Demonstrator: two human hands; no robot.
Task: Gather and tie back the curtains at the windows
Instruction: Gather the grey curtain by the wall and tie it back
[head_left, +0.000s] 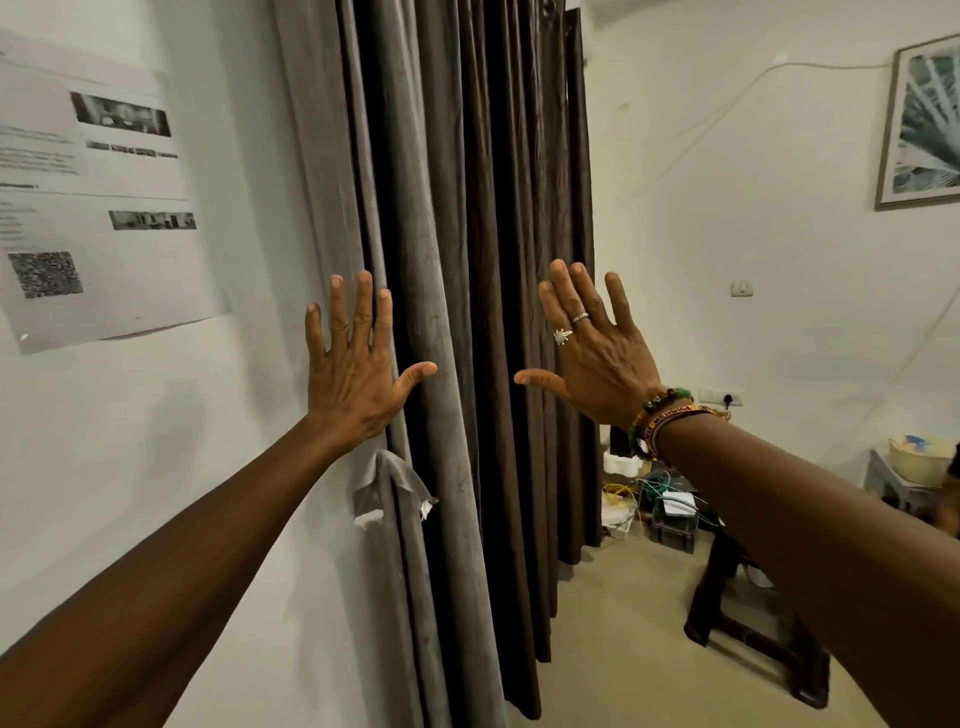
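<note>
White wall (156, 426) filled the left side, with a printed sheet (98, 197) bearing a QR code stuck to it; the wall ended at the left edge of a grey curtain (415, 249). The left arm reached forward and up along the wall; the left hand (353, 374) was released, with its back to the camera, its fingers straight and spread upward, and its thumb pointing right across a grey fold; it lay over the curtain's left edge and grasped nothing, though I could not tell whether the palm touched the cloth. Below its wrist a short grey fabric tab (389, 488) stuck out from the curtain's edge.

The grey curtain hung in upright folds, its long axis running from the top of the view down toward the floor; just right of it, a brown curtain (509, 208) hung the same way, with its hem near the floor (623, 649).

The right hand (587, 353) was also released, with its fingers straight and leaning left and its thumb pointing left, in front of the brown curtain's right edge; it wore two rings and held nothing; bracelets (660, 415) circled the wrist.

Right of the curtains the floor lay open up to a dark stool (753, 613); boxes and loose wires (665, 514) sat at the wall's foot behind it; a framed picture (919, 124) hung on the far right wall, above a basket (917, 460) on a small table.
</note>
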